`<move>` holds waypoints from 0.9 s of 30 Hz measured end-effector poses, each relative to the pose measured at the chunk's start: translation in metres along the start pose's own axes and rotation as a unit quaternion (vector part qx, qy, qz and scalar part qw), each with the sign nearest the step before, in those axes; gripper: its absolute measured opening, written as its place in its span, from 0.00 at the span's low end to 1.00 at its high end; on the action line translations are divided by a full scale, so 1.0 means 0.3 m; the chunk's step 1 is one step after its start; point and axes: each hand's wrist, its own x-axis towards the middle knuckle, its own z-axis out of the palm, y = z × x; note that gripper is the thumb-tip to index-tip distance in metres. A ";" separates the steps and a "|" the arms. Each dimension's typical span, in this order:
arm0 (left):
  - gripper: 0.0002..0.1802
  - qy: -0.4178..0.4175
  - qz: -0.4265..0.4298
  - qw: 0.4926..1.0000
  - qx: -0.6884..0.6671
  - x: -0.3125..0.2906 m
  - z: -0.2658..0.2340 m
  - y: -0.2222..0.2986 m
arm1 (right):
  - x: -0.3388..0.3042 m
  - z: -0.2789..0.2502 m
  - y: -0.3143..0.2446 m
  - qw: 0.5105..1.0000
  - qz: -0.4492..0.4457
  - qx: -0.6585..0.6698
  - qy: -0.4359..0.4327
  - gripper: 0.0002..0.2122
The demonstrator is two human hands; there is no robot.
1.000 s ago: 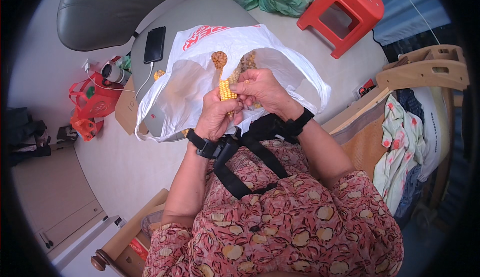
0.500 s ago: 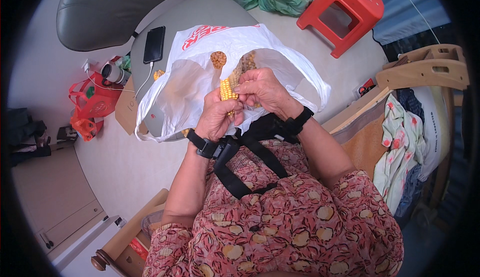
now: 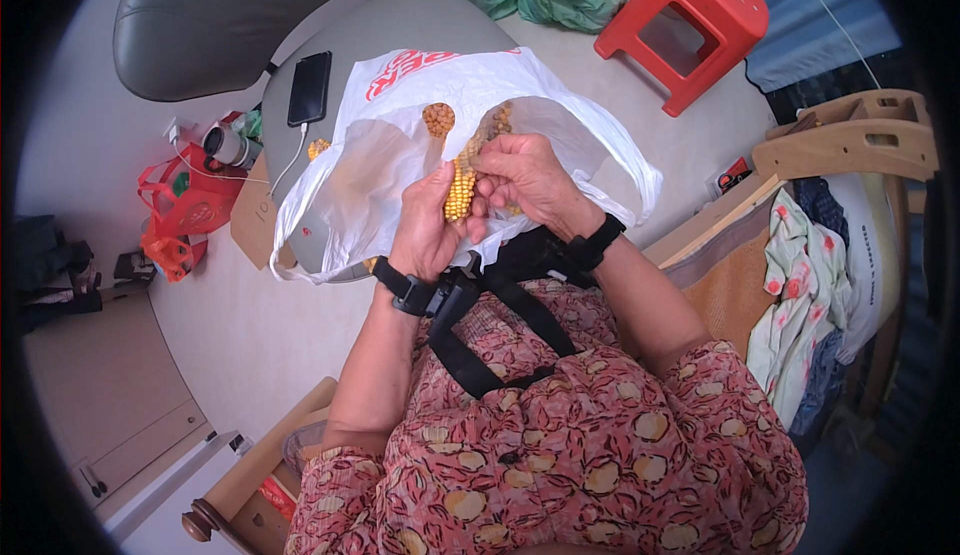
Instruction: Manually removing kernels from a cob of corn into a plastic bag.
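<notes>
A yellow corn cob (image 3: 459, 198) is held over the mouth of a white plastic bag (image 3: 375, 170). My left hand (image 3: 428, 219) wraps round the cob from the left, thumb along its side. At the cob's upper end, my right hand (image 3: 528, 177) is closed, its thumb and fingertips pressed against the kernels. Whether a loose kernel sits between those fingertips cannot be made out. Inside the bag, just beyond my hands, show more corn pieces (image 3: 500, 120) and a round cluster of brownish kernels (image 3: 438, 119).
The bag lies on a grey padded chair (image 3: 400, 27), beside a black phone (image 3: 309, 89) on a white cable. A red plastic stool (image 3: 690, 25) stands at the far right. Red bags (image 3: 185, 205) lie on the floor at left. A wooden frame (image 3: 850, 145) with folded cloths stands at right.
The cob has turned in my left hand and now tilts differently, more of its lower kernels showing. My left fingers have shifted along it. My right hand stays by its upper end.
</notes>
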 end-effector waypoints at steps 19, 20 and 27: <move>0.26 0.048 -0.019 0.998 -0.025 -0.004 0.005 0.009 | -0.008 0.022 -0.021 1.000 0.007 -0.013 0.022 0.05; 0.26 0.040 -0.017 0.999 -0.031 -0.004 0.005 0.007 | -0.009 0.021 -0.024 1.000 0.017 -0.011 0.011 0.05; 0.26 -0.028 -0.034 0.999 0.005 -0.005 -0.003 -0.001 | -0.001 0.006 -0.006 0.995 -0.031 -0.090 -0.012 0.08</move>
